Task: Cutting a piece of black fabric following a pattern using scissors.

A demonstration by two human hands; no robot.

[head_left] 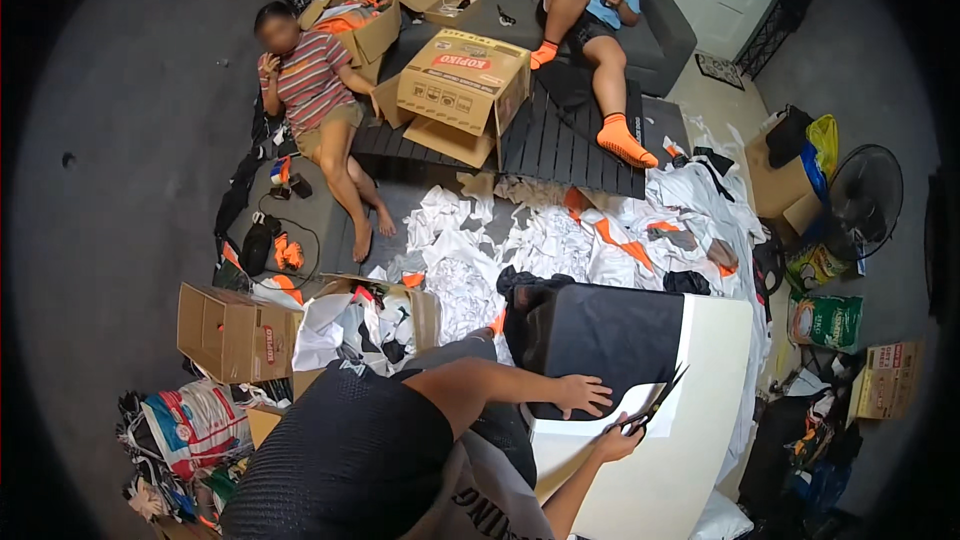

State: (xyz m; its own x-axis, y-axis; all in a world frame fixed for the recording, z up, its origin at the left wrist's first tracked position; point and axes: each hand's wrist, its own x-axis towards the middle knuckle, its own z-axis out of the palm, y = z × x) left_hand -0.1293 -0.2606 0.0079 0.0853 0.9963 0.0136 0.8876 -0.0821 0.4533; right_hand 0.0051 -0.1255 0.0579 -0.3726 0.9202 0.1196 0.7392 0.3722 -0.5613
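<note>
My left hand (584,396) lies flat with fingers spread on a black cloth (620,330), which covers much of a white table (655,480). Close by, my right hand (620,440) grips a pair of scissors (662,400) by the handles. Their blades stand apart and point toward the far right, beside the cloth's near right edge. A white area borders that edge; whether it is fabric or bare tabletop is hard to tell.
White and orange fabric scraps (550,250) cover the floor beyond the table. Open cardboard boxes (235,335) stand at left. Another box (465,80) sits on a dark slatted table (585,135). Two people sit at the back. A fan (865,200) and bags stand at right.
</note>
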